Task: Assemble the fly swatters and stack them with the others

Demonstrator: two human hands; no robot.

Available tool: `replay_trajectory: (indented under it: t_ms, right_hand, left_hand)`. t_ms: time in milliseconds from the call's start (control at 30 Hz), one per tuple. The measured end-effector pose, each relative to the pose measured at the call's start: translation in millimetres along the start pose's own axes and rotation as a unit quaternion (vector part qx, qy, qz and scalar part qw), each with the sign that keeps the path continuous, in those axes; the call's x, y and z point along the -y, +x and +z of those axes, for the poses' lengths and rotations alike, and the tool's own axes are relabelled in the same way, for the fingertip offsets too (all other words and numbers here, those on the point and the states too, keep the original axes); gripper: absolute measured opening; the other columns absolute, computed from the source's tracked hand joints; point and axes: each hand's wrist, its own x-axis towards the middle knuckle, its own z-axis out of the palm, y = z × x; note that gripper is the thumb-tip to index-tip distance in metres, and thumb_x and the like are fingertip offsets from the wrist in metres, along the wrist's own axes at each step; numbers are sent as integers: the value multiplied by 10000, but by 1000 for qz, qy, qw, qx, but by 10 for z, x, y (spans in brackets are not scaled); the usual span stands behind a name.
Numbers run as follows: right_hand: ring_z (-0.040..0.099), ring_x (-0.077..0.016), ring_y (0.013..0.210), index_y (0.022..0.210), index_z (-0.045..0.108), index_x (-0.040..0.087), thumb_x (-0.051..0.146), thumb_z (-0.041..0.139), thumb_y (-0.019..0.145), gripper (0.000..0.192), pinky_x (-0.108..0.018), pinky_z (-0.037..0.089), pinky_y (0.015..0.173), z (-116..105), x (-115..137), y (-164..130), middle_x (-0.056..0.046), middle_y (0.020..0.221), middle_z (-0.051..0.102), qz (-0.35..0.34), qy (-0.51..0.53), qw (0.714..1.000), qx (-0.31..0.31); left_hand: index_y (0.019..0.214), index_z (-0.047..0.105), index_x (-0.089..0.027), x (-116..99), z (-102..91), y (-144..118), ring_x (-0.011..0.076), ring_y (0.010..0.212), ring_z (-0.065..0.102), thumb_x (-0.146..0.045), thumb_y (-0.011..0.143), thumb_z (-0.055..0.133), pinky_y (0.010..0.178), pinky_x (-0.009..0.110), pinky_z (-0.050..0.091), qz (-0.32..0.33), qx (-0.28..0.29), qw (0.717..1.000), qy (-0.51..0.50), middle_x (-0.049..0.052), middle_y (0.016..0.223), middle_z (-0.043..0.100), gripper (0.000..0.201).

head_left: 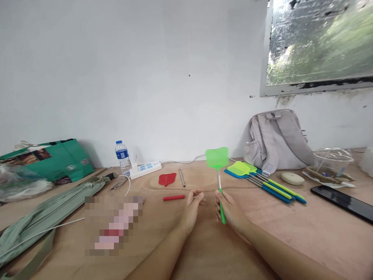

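Wooden table (291,241), white wall behind: right hand (230,210) closed on the green fly swatter (217,165), upright, left of the backpack (276,140). Looks light and whippy; handle grip suits. Left hand (192,208) loose, empty.

A wooden table (291,233) carries a backpack (276,140), water bottle (122,156), power strip (145,169), phone (344,202) and flyswatters (262,181).

Plain white wall (145,77) behind a wooden surface (291,233); daylight through a wet window (317,42), upper right, greenery blurred outside.
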Motion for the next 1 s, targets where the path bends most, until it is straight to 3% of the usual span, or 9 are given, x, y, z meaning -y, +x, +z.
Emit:
replay_trajectory:
  t_ms: [133,233,333,400,500,600,867,967,1000]
  right_hand:
    - [316,-42,296,692,407,201,533,528,707,353,-163,255,296,83,83,-149,113,416,367,8,-126,984,129]
    - [316,-38,317,837,429,201,469,533,735,305,-147,250,321,145,95,-220,121,416,384,-19,-151,967,202]
    - [297,-35,315,908,404,206,484,494,754,330,-136,251,324,182,109,-230,131,415,373,0,-145,962,233]
    - [269,-30,302,899,400,209,511,465,760,338,-129,244,307,191,118,-214,134,418,361,28,-144,958,248]
    - [261,-31,295,877,399,216,530,451,760,339,-123,246,283,192,116,-183,132,419,357,68,-140,952,264]
    - [271,-32,293,867,389,223,530,446,762,330,-123,270,281,183,106,-155,134,430,340,99,-124,949,272]
    - [256,-36,317,847,388,227,516,402,790,295,-125,281,289,116,154,-134,122,459,324,95,-164,938,292]
    - [296,-37,355,783,402,216,494,406,799,279,-127,299,308,24,193,-169,98,492,352,80,-206,929,297]
    - [317,-39,374,771,415,210,489,412,799,281,-128,307,317,-25,207,-179,86,510,369,68,-223,924,303]
  left_hand:
    - [939,494,-158,-109,3,11,174,797,580,-462,678,598,758,315,407,-43,59,983,-168,67,905,597,414]
    - [858,492,-165,-197,25,-38,143,672,581,-442,728,568,684,304,438,-51,34,967,-246,24,766,599,315]
    - [684,425,-169,-231,11,-51,51,423,423,-437,760,540,549,233,420,-32,-4,947,-320,-73,519,433,301]
    - [629,367,-171,-224,-14,-30,24,352,277,-441,789,500,441,183,340,-25,-12,934,-356,-98,461,295,341]
    - [614,335,-176,-202,-47,23,25,336,192,-420,833,433,367,168,216,-31,-42,930,-364,-99,450,218,343]
    - [610,327,-177,-213,-58,58,29,329,178,-383,861,387,363,174,195,-40,-82,930,-357,-99,440,209,331]
    - [602,360,-180,-176,-34,30,63,354,327,-335,868,380,439,216,353,-50,-113,933,-338,-86,429,291,309]
    - [656,453,-164,-160,-184,103,81,429,429,-315,867,387,507,253,427,-29,-159,935,-317,-63,491,397,268]
    - [752,512,-151,-191,-274,140,92,515,492,-324,861,402,551,270,453,-4,-192,931,-310,-32,603,494,232]
